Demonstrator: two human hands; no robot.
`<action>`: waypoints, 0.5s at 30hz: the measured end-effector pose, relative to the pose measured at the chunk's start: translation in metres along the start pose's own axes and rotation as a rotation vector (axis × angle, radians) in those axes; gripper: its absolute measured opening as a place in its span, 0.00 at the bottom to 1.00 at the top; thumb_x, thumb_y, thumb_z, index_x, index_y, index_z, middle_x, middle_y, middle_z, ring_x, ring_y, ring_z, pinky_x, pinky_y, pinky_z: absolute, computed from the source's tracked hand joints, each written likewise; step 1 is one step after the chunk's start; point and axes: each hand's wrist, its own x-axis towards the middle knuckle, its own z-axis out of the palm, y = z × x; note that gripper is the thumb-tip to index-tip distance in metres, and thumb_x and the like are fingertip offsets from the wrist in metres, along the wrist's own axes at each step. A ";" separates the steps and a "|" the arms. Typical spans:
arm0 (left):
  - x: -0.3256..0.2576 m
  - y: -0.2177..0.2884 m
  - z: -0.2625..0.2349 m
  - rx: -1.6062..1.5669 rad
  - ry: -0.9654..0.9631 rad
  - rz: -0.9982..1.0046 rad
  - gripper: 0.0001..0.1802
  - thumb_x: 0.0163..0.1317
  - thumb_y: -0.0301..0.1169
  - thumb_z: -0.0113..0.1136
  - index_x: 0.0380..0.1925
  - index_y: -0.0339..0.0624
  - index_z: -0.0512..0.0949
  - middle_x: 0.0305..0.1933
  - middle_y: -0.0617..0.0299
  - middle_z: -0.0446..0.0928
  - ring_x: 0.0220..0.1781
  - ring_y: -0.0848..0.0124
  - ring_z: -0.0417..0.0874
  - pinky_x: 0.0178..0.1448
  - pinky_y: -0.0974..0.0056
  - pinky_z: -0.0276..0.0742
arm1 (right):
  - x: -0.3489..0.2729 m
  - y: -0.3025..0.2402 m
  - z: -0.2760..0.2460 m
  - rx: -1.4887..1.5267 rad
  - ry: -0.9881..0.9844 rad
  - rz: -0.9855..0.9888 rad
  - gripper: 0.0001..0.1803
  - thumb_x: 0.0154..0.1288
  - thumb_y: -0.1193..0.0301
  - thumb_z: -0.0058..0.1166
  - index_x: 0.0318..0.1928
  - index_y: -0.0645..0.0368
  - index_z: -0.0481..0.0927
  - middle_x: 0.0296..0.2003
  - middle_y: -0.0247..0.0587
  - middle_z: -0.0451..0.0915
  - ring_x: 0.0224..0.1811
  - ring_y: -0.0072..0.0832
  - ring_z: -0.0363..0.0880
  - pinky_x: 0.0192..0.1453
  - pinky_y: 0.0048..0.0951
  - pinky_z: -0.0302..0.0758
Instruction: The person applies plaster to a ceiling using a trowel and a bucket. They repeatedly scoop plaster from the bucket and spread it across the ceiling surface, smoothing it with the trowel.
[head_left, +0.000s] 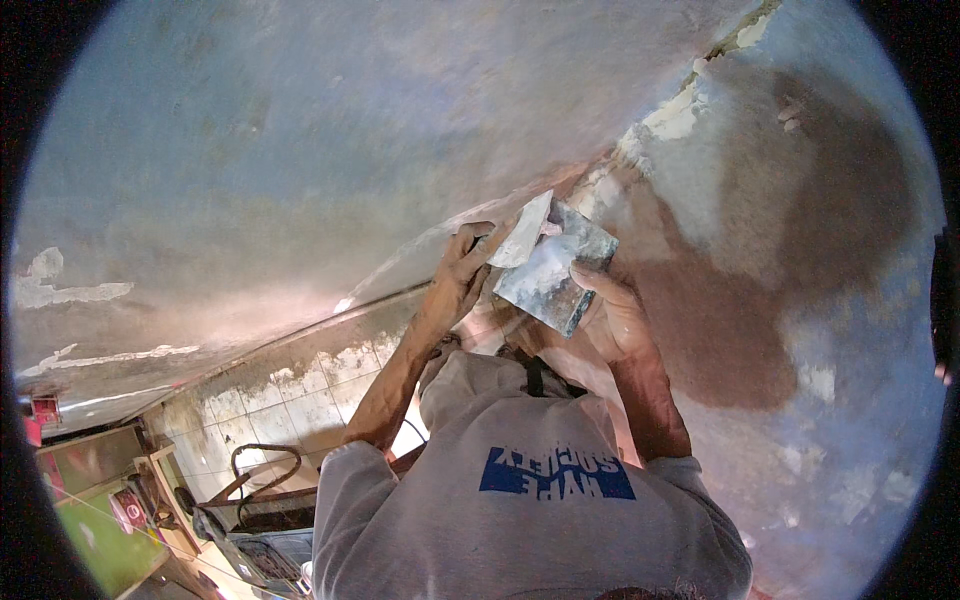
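Observation:
My left hand [463, 262] is closed around a putty knife, its handle mostly hidden by the fingers. The knife's pale, smeared blade [521, 236] lies over the upper left edge of a square, flat metal-looking plate [545, 283]. White putty is smeared across the plate, and a small lump sits close to the blade. On the other side my right hand [612, 318] grips the plate, thumb on top and the other fingers mostly out of sight beneath. Both hands are in front of my chest, close to the wall corner.
A rough corner seam [672, 115] with whitish filler runs to the upper right between two bluish walls. White patches [75, 292] mark the left wall. Lower left are dusty white tiles [262, 425], a dark container [270, 550] and a green panel [105, 545]. My shadow falls on the right wall.

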 end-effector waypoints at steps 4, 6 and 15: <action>-0.004 -0.007 -0.008 0.239 0.005 0.077 0.39 0.51 0.11 0.54 0.64 0.55 0.69 0.55 0.50 0.71 0.55 0.54 0.72 0.59 0.60 0.69 | 0.007 0.007 -0.010 -0.030 -0.018 -0.021 0.19 0.60 0.76 0.57 0.52 0.62 0.75 0.47 0.40 0.79 0.49 0.32 0.79 0.55 0.36 0.74; -0.003 -0.008 -0.013 0.320 -0.008 0.079 0.41 0.49 0.10 0.54 0.64 0.56 0.70 0.55 0.50 0.71 0.54 0.53 0.73 0.58 0.59 0.70 | 0.011 0.011 -0.017 -0.020 -0.035 -0.017 0.19 0.60 0.75 0.57 0.53 0.63 0.75 0.46 0.41 0.79 0.49 0.32 0.79 0.55 0.36 0.74; -0.025 -0.073 0.005 0.380 -0.045 -0.047 0.34 0.57 0.19 0.53 0.65 0.57 0.67 0.53 0.47 0.71 0.52 0.49 0.73 0.59 0.53 0.70 | 0.007 -0.003 0.000 0.017 -0.147 -0.027 0.25 0.62 0.75 0.54 0.60 0.65 0.69 0.54 0.41 0.75 0.55 0.31 0.75 0.63 0.34 0.69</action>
